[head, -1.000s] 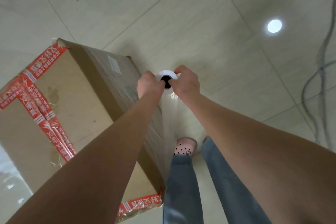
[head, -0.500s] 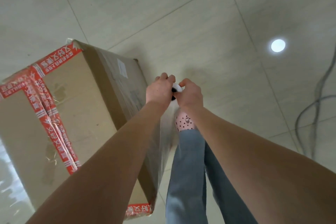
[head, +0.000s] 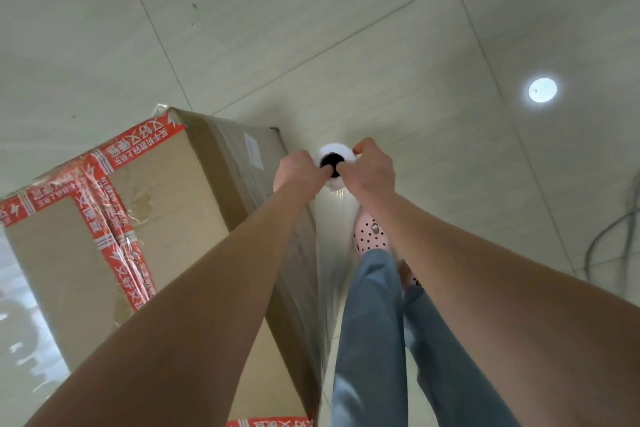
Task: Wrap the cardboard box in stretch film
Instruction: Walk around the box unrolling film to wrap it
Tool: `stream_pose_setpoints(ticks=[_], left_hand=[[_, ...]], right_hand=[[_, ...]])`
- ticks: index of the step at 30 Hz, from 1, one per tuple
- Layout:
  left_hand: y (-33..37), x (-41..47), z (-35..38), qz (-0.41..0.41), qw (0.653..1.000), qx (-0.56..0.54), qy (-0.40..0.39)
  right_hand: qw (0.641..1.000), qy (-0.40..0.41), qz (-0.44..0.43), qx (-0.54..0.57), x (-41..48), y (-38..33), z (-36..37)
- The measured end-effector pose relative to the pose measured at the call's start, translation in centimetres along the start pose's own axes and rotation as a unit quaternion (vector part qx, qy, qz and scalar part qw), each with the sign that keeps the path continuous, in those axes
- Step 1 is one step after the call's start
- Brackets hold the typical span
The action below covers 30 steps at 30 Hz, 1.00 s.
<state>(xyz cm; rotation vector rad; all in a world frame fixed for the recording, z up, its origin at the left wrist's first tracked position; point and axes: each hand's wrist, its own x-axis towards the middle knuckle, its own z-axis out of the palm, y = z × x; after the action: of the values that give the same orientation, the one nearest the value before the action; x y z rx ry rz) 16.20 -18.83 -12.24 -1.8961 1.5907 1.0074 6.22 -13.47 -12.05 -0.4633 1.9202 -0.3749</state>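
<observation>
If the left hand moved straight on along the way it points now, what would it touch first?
The stretch film roll: the left hand grips its top end, opposite the right hand. Beyond the roll only floor tiles show in that line, though depth is hard to judge.

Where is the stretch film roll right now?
In the head view, the stretch film roll is near centre, right of the cardboard box, its top end held by the left hand and right hand.
</observation>
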Motion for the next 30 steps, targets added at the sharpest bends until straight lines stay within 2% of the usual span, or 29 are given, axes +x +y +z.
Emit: stream_pose_setpoints(ticks=[3,5,8,13,16,20,23,26,30], left_hand=[[0.7,0.5,-0.7,0.123,0.984,0.116,0.049],[1.0,1.0,-0.8,0.198,0.966,0.152,0.069],[0.9,1.8,-1.4,0.231,0.957,0.16,0.075],[0.8,2.6,-2.9,0.171,0.976,0.127,0.056],[0.4,3.0,-3.3,0.092,0.993,0.035,0.058],[-0.1,3.4,-3.6,-0.012,0.993,-0.097,0.059],[-0.1,4.1,-4.9,-0.034,0.992,-0.115,0.023],[0.2,4.4,-6.1,0.057,0.998,0.005,0.026],[0.9,4.8,-6.4,0.202,0.965,0.161,0.033]], right_hand=[[1.0,-0.008,0.003,-0.013,0.2,-0.9,0.4],[1.0,-0.01,0.004,-0.024,0.4,-1.4,0.7],[0.999,-0.001,-0.005,-0.04,0.8,-1.9,1.0],[0.997,-0.003,-0.012,-0.072,1.3,-3.1,1.2],[0.998,0.011,-0.005,-0.055,1.7,-3.7,1.0],[1.0,0.002,0.007,-0.016,1.7,-4.9,1.2],[1.0,-0.002,0.006,-0.014,2.3,-6.3,1.5],[1.0,0.005,0.013,-0.006,2.6,-7.2,2.2],[0.999,0.014,0.031,-0.01,2.4,-7.1,2.7]])
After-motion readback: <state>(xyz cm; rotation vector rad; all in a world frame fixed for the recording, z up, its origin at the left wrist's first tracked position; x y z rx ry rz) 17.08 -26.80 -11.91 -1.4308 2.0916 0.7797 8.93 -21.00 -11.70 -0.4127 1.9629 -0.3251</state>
